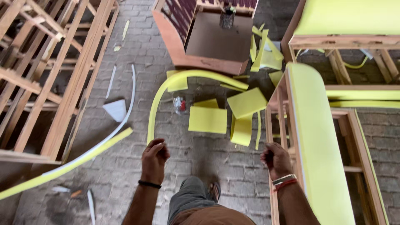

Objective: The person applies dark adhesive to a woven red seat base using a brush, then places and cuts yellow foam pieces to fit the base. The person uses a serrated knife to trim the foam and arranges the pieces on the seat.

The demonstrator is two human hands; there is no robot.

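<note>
The left hand [154, 160] is seen from the back, held above the brick floor [141, 54], its fingers curled narrowly at the near end of a long curved strip of yellow foam [155, 104]; whether the strip is actually pinched between the fingers cannot be told. From that hand the strip rises away to the far side, bends to the right and ends near a wooden chair frame with a brown seat board [216, 39], on which a small dark can [227, 17] is stood upright. The right hand [276, 158] is likewise seen from the back, loosely closed, just beside the left edge of a wooden frame topped with yellow foam padding [316, 146] that runs from near to far on the right; contact with the frame cannot be confirmed, and nothing is seen in its grip. Between and beyond the two hands, flat yellow foam offcuts [207, 119] are scattered on the floor, with a small crumpled wrapper [179, 104] just left of them. A second long foam strip [66, 166], yellow with a white edge, is laid diagonally at the near left, below a stack of bare wooden frames [46, 71]. A white triangular scrap [115, 110] is lying beside it.
</note>
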